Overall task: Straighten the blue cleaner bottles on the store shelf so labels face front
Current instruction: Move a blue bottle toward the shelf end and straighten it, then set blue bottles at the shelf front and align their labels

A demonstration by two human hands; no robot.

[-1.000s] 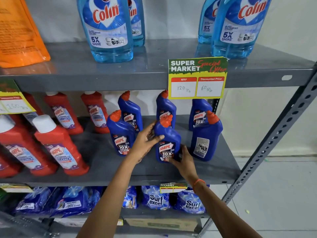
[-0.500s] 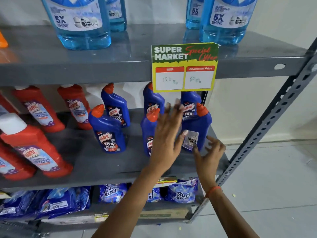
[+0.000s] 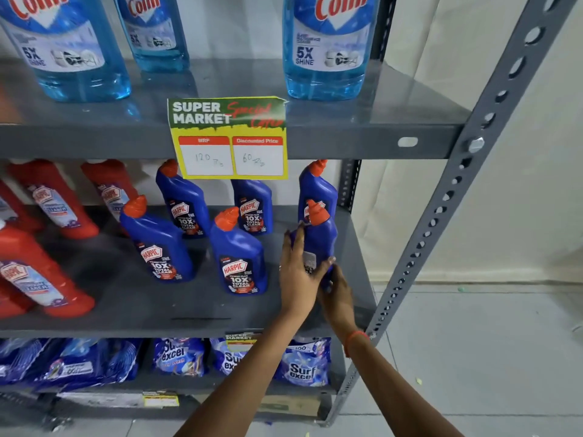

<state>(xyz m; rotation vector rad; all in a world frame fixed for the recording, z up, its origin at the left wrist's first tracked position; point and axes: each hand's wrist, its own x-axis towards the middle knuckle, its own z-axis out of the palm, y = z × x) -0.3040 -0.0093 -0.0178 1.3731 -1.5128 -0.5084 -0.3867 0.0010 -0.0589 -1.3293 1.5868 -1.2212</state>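
The front-right blue bottle (image 3: pixel 320 238) stands at the right end of the middle shelf (image 3: pixel 189 307), near its front edge, its orange cap up and its back label toward me. My left hand (image 3: pixel 298 272) wraps its left side, fingers closed around the body. My right hand (image 3: pixel 337 290) grips it lower down, near the base, and wears an orange wristband (image 3: pixel 355 337). Just behind it stands another blue bottle (image 3: pixel 317 187), partly hidden. To the left, four more blue bottles, the nearest (image 3: pixel 239 257), show their Harpic labels to the front. Red bottles (image 3: pixel 38 269) fill the left of the same shelf. A yellow price tag (image 3: pixel 228 138) hangs from the shelf above, where pale blue Colin bottles (image 3: pixel 328 48) stand.
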